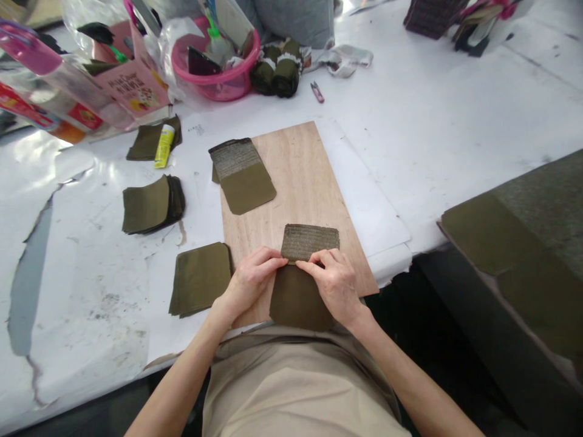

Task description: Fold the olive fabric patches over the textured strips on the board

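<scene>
An olive fabric piece (300, 297) with a grey-brown ribbed band along its far end lies on the wooden board (291, 164) close to my body. My left hand (255, 276) pinches the seam where band and plain cloth meet, at its left end. On the same seam, a little to the right, my right hand (336, 282) presses with thumb and fingertips. Both hands are closed on the cloth. Farther up the board rest similar banded fabric pieces (248, 185), overlapping. Left of my left hand sits a stack of plain olive fabric pieces (200, 279).
More olive stacks (148, 205) lie left, with a yellow tube (164, 145) on the farthest. Behind stand a pink box (132, 85), a pink basket (214, 88), and dark green rolls (286, 73). Thread snips (317, 92) lie beyond the board. Olive fabric (478, 230) hangs at right.
</scene>
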A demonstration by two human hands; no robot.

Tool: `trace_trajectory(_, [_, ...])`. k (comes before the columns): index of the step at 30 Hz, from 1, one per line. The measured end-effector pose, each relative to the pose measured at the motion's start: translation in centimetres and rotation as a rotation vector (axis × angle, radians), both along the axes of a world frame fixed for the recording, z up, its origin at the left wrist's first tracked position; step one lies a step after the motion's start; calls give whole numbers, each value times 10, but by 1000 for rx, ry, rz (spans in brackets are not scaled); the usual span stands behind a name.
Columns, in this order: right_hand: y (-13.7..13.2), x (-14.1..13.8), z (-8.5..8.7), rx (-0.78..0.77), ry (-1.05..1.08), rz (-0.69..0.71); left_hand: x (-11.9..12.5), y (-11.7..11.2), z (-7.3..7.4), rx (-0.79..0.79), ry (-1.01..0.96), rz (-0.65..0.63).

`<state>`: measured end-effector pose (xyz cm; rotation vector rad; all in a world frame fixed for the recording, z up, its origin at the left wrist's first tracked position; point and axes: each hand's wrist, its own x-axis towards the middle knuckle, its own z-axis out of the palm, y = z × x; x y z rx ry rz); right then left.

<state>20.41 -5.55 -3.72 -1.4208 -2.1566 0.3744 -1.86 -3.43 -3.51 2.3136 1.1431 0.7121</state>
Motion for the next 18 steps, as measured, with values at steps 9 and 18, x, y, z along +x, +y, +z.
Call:
trace_trajectory(9, [0, 0, 0, -12, 0, 4, -3, 3, 6, -97, -56, 25])
trace_trajectory(18, [-1, 1, -2, 7, -2, 23, -1, -1, 1, 38, 84, -3])
